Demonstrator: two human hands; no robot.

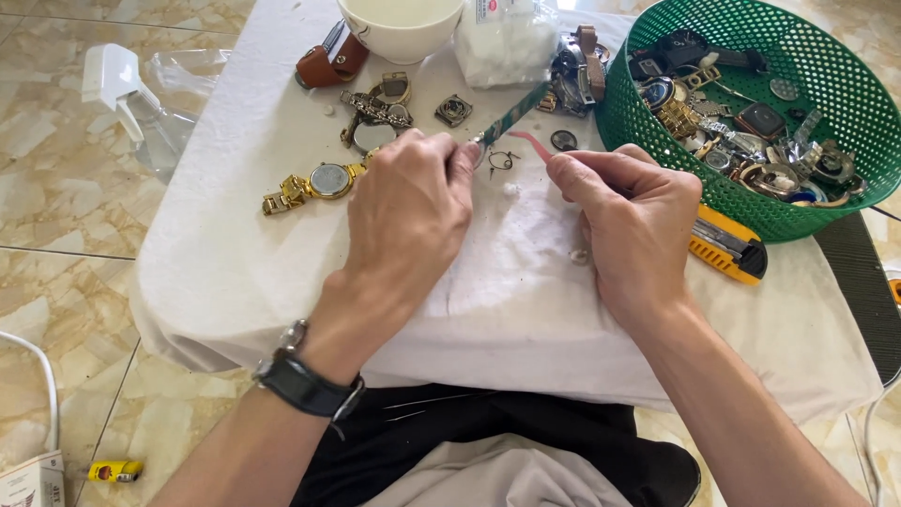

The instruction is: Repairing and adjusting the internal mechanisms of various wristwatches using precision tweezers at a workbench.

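My left hand [408, 211] grips a slim green patterned tool [514, 113] that points up and right. My right hand [633, 221] pinches pink tweezers [535, 144], their tip near a small dark metal part [502, 160] lying on the white cloth [507, 282] between the two hands. A tiny white cotton scrap [510, 189] lies just below that part. A gold wristwatch with a pale dial [324, 181] rests left of my left hand. I wear a black watch [305, 383] on the left wrist.
A green mesh basket [657, 155] full of watches and parts stands at right, a yellow utility knife [727, 246] below it. A white bowl [399, 28], bagged cotton [502, 42], loose watch cases [380, 103] and a brown strap [330, 64] lie behind. A spray bottle [131, 99] lies on the tiled floor.
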